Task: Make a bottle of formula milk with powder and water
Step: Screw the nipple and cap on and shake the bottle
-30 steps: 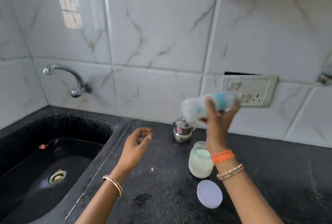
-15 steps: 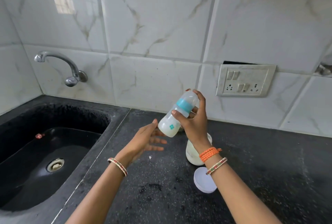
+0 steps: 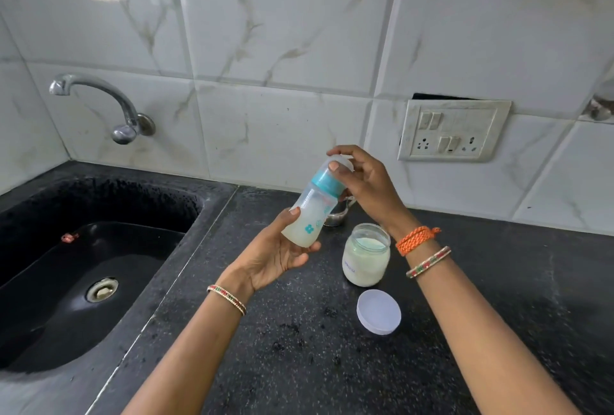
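Note:
A baby bottle (image 3: 310,211) with a teal collar and a clear cap holds cloudy white liquid and is tilted, cap up to the right, above the black counter (image 3: 299,348). My left hand (image 3: 275,255) cups its base from below. My right hand (image 3: 363,182) grips the cap and collar at the top. An open glass jar of white powder (image 3: 365,256) stands on the counter just right of the bottle. Its round white lid (image 3: 378,312) lies flat in front of it.
A black sink (image 3: 83,275) with a drain fills the left, under a steel tap (image 3: 99,95) on the tiled wall. A small steel pot (image 3: 337,216) stands behind the bottle, mostly hidden. A switch and socket plate (image 3: 453,130) is on the wall at right.
My right hand brought the bottle down from a raised sideways position to chest level. My left hand came up under it and now holds its base.

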Tool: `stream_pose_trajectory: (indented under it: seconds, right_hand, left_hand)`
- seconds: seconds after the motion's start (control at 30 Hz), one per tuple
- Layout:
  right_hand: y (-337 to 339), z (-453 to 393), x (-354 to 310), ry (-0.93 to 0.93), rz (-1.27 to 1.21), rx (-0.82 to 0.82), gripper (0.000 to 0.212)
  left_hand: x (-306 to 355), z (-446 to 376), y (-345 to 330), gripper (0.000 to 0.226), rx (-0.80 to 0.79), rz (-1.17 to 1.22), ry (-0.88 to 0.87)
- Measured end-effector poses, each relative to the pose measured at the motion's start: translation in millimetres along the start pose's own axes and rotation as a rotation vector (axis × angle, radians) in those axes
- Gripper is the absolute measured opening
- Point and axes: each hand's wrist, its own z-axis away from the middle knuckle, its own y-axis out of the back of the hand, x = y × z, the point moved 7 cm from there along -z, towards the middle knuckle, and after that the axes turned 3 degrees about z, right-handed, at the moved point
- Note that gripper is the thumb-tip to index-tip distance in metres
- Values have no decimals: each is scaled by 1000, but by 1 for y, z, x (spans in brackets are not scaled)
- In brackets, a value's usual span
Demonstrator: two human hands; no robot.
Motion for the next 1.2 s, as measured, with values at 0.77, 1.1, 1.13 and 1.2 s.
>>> stream_pose_trajectory:
  seconds: [0.77, 1.1, 1.13, 1.2]
  right_hand:
    - [-25, 9, -6, -76, 225, 109, 95]
    - [4, 34, -2, -5, -318, 651, 83]
    - [10, 41, -1, 7, -443, 773, 84]
    - [17, 46, 0, 52, -497, 852, 83]
  left_hand:
    - [11, -5, -5, 70, 48, -348, -312]
    - [7, 6, 78, 43, 432, -260, -143]
    - [7, 5, 77, 43, 434, -276, -141]
    - [8, 5, 73, 39, 438, -266, -144]
